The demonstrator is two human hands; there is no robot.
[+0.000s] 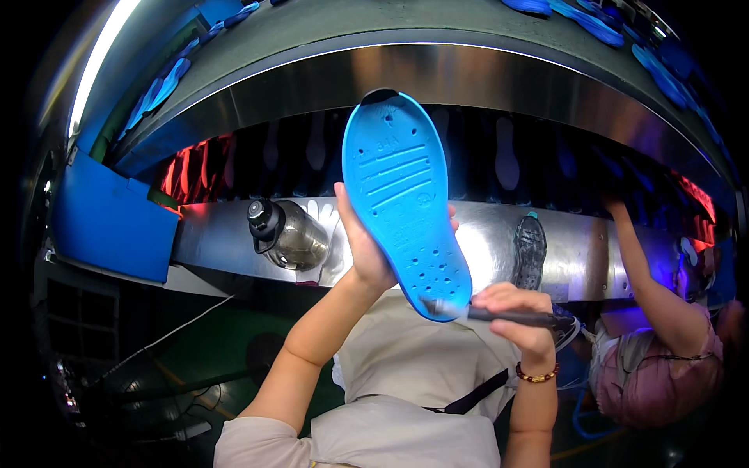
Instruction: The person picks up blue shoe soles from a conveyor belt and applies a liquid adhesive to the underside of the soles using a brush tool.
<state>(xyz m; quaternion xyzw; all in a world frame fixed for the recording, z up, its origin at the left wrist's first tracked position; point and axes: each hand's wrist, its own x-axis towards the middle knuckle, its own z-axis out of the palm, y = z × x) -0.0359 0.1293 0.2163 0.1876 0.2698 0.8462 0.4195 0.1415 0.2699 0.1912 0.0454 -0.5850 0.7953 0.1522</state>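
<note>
A bright blue shoe sole (406,207) is held up in front of me, toe end away, with grooves and small holes on its face. My left hand (365,248) is closed around it from below, thumb along the left edge and fingertips showing at the right edge. Between the fingers of my right hand (516,304) is a slim brush (538,318) with a dark handle and a pale cable or hose at its back end. Its blurred bristles are at the near end of the sole, apparently touching it. A dark patch covers the sole's far tip.
A dark clear bottle (300,236) and a white glove (321,214) are on the metal ledge (211,238). A black sole (530,251) lies right. Beyond are rows of dark soles and a raised belt (406,25) with blue soles. At right, another person's arm (636,265) reaches inward.
</note>
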